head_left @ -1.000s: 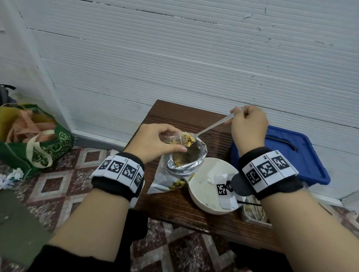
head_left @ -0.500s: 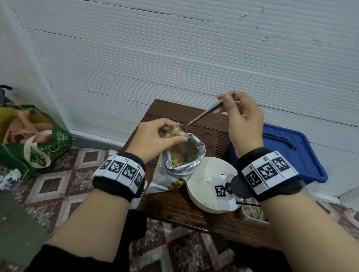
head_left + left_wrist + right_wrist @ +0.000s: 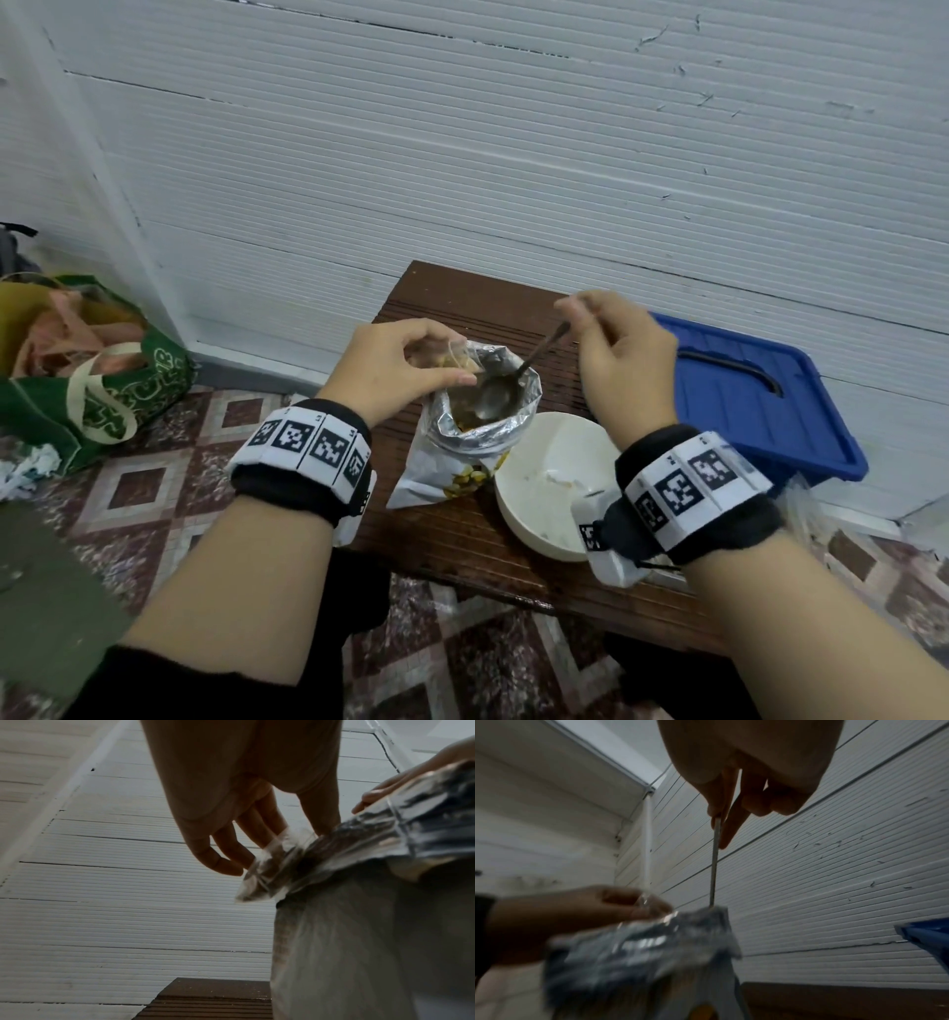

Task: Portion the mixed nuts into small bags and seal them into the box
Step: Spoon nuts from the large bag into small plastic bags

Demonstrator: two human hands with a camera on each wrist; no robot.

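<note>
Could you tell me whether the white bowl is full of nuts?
No, the round white bowl beside the open foil nut bag shows a nearly bare inside in the head view.

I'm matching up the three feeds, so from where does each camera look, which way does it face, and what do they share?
Head: high, looking forward and down at the foil nut bag on the wooden table; both forearms and hands show.
Left wrist: low, looking up along the left hand, which pinches the small clear bag.
Right wrist: low, looking up along the right hand, which grips the spoon.
All three share the foil nut bag.
</note>
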